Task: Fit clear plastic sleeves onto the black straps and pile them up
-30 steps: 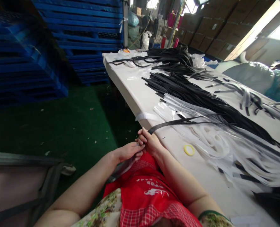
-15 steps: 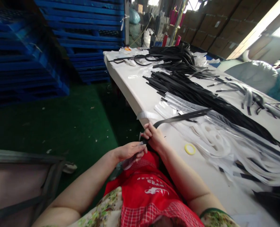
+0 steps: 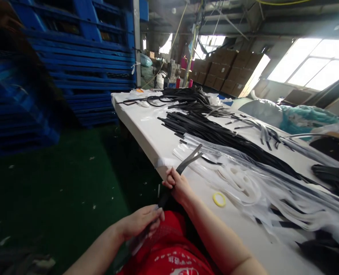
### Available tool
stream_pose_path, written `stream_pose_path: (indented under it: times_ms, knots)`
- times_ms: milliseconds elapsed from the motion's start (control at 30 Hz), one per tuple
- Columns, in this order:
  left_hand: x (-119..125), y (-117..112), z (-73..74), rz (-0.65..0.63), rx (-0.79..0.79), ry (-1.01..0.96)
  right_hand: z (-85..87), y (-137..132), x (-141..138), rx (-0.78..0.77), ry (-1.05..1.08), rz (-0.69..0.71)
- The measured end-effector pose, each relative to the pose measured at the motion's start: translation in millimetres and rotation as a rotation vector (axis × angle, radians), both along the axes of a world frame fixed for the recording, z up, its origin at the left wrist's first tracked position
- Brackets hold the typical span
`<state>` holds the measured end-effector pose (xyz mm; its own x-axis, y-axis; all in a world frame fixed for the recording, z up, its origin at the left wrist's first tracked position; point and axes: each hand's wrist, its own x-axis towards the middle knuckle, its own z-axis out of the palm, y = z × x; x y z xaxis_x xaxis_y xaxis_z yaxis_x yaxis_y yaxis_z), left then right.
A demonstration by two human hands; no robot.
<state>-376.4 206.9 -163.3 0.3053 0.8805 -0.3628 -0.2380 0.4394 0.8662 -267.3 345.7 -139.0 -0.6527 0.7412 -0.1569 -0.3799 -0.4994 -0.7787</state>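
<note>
Strap (image 3: 191, 159) at table (image 3: 146, 130) edge.
It is gripped by the closed right hand (image 3: 177, 186) at centre frame; its lower end is pinched by the left hand (image 3: 142, 226).

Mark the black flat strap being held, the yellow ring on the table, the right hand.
Black flat strap (image 3: 190, 160): head view, free length beyond the grip.
Yellow ring (image 3: 214, 199): head view, left rim.
Right hand (image 3: 177, 186): head view, back of hand.

Blue pallets (image 3: 95, 68), yellow ring (image 3: 219, 199), cardboard boxes (image 3: 229, 72)
</note>
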Motion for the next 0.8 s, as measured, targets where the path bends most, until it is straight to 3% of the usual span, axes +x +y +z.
stream_pose_path:
  times_ms: [100, 200, 333, 433, 533, 667, 733, 800]
  knots:
    - [4, 9, 6.4, 0.122, 0.042, 0.003, -3.6, -28, -7, 0.041, 0.0, 0.117]
    - [10, 8, 6.5, 0.157, 0.072, -0.006, 5.0, -21, 0, 0.022, 0.009, 0.171]
    - [21, -2, -2.9, 0.069, 0.06, 0.016, 36.9, 21, 17, -0.023, 0.087, -0.042]
    - [24, 0, 3.7, 0.067, 0.129, 0.064, 73.5, 39, 25, 0.119, 0.074, -0.044]
    - [22, 18, 43.0, 0.07, 0.286, 0.107, 124.4, 40, 24, 0.318, 0.079, -0.024]
    - [17, 56, 135.0, 0.109, 0.558, 0.094, 200.5, 26, 15, 0.591, 0.13, -0.014]
    - [17, 73, 180.5, 0.17, 0.689, 0.047, 230.7, 18, 11, 0.685, 0.11, 0.022]
    - [20, 85, 214.4, 0.221, 0.776, -0.001, 255.1, 16, 10, 0.723, 0.034, 0.086]
